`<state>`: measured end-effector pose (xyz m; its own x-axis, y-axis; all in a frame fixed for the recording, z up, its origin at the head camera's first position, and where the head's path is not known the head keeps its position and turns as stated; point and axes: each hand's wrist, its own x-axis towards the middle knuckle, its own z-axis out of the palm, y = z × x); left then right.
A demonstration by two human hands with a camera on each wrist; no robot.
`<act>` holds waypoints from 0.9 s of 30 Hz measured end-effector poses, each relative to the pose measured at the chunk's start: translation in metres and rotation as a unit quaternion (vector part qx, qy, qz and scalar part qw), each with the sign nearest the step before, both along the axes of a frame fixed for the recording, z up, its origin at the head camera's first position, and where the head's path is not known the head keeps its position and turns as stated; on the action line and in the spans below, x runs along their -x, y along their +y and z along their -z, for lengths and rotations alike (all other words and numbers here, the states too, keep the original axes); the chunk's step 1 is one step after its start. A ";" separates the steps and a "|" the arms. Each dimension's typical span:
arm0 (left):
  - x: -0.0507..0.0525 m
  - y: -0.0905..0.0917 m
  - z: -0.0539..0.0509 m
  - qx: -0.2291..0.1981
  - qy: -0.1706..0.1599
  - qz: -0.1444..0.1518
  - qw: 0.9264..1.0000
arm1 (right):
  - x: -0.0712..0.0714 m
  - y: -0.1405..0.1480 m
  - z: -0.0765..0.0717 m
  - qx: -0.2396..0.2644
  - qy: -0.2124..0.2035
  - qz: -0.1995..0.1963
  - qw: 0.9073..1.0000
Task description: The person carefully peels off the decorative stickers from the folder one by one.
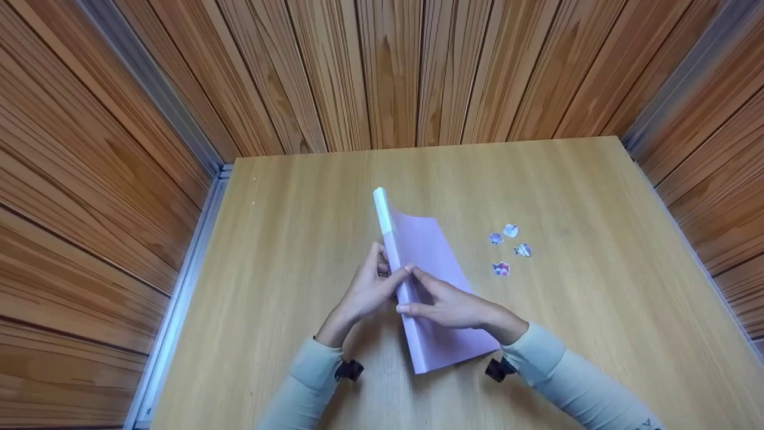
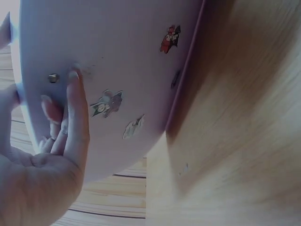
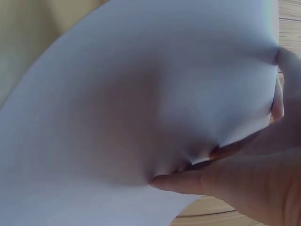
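A lilac binder (image 1: 439, 257) stands tilted on its edge on the table, its spine (image 1: 410, 334) facing up and white at the far end. My left hand (image 1: 367, 286) grips it from the left, thumb over the spine and fingers against the cover. In the left wrist view that cover (image 2: 127, 61) bears several cartoon stickers (image 2: 108, 103) and a metal rivet (image 2: 53, 78). From the right, my right hand (image 1: 456, 304) holds the spine, its thumb on the spine's edge. The plain cover (image 3: 117, 94) in the right wrist view dents under the fingertips.
Several small cut-out stickers (image 1: 501, 269) lie loose on the wooden table (image 1: 286, 239), right of the binder. Plank walls (image 1: 394, 71) enclose the table at the back and both sides. Dark wrist cameras (image 1: 349, 370) hang beneath both sleeves.
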<state>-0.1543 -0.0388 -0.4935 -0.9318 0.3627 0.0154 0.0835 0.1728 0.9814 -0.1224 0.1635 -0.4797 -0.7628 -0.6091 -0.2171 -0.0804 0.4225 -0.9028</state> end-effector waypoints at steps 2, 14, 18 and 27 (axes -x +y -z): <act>0.000 0.002 -0.003 -0.010 0.004 0.004 1.000 | 0.000 -0.001 -0.005 0.042 -0.031 0.014 0.999; -0.004 0.011 -0.020 -0.056 0.038 0.036 0.997 | -0.009 -0.003 -0.034 0.177 -0.070 0.040 0.981; -0.005 0.013 -0.027 -0.075 0.049 0.053 0.995 | -0.011 0.001 -0.047 0.193 -0.064 0.038 0.978; -0.010 0.027 -0.040 -0.116 0.100 0.073 0.986 | -0.015 0.012 -0.078 0.207 -0.063 0.075 0.973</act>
